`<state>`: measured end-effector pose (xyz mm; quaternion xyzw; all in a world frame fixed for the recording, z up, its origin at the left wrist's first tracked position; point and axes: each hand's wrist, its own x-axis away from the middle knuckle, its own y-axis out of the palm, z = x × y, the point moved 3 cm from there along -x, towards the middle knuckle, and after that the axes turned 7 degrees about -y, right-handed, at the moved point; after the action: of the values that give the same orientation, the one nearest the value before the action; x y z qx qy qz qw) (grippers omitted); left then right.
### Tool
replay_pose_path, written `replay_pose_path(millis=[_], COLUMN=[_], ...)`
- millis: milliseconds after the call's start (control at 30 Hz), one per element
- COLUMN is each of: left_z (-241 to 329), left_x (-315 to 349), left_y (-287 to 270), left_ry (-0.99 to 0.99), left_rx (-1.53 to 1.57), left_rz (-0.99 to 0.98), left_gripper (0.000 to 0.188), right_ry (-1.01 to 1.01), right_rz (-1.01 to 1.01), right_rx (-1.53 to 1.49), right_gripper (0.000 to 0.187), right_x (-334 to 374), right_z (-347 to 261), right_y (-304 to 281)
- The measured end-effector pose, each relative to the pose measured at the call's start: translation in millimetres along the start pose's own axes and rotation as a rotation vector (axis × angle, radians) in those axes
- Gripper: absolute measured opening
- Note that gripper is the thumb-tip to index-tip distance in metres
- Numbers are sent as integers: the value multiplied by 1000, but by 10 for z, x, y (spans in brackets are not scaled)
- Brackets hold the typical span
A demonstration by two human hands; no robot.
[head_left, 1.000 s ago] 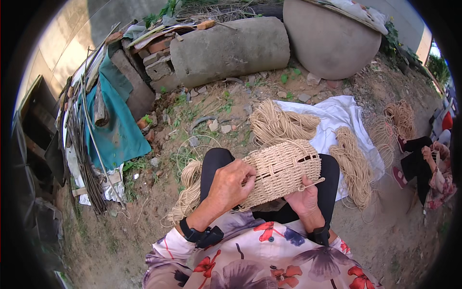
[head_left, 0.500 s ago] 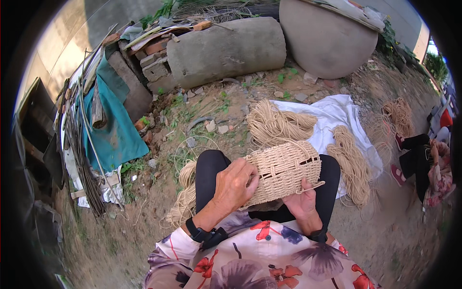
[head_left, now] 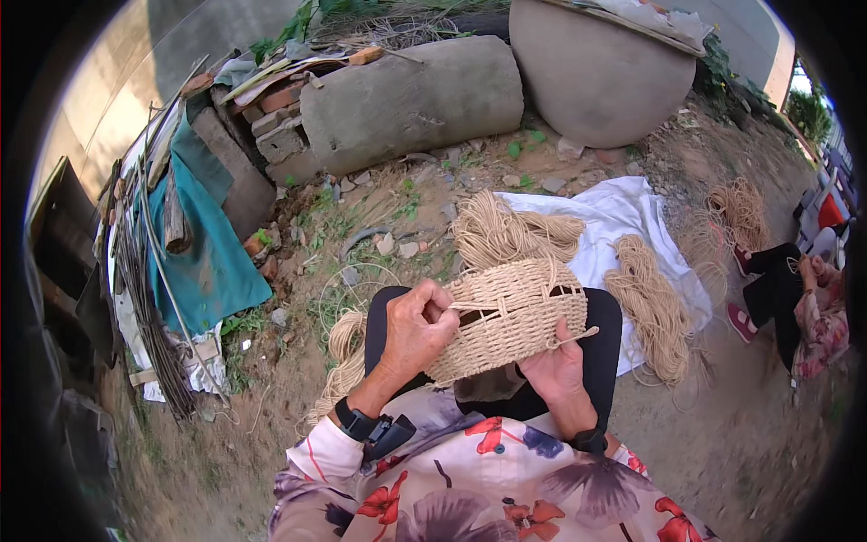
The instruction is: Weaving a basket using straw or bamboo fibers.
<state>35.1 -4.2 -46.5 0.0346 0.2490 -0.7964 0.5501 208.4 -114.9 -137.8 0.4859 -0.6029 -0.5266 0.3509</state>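
Observation:
A woven basket of pale twisted cord lies tilted above my lap, with a row of dark gaps across its side. My left hand is at its left end, thumb and forefinger pinched on a strand of cord that runs to the weave. From the lower right my right hand grips the basket, thumb on the outside and the other fingers under its edge. Beside that thumb a short cord end sticks out to the right. The inside of the basket is mostly hidden.
Coils of tan cord lie beyond my knees, on a white sheet and by my left leg. A concrete cylinder and a large rounded vat stand behind. Teal cloth hangs at left. Another person sits at far right.
My left hand has moved slightly left and up, and the strand it pinches now shows. The basket has tipped a little, and my right thumb has shifted along its edge.

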Motion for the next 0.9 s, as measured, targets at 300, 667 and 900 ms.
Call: replay_pose_path(millis=[300,667,900], left_z=[268,371,567], left_x=[-566,-519,-319], left_y=[103,76,-1117], left_ry=[-366,-483,-83], left_rx=[246,631,1194], left_rz=[-853,-873,-438], left_gripper=[18,22,27], right_ry=[-21,-60,-34], right_rz=[17,28,-28], right_rx=[51,73,39], right_gripper=[54,57,51], right_x=[-36,-23,-33], right_z=[-30,-59,-108], right_y=[-16,18,-41])
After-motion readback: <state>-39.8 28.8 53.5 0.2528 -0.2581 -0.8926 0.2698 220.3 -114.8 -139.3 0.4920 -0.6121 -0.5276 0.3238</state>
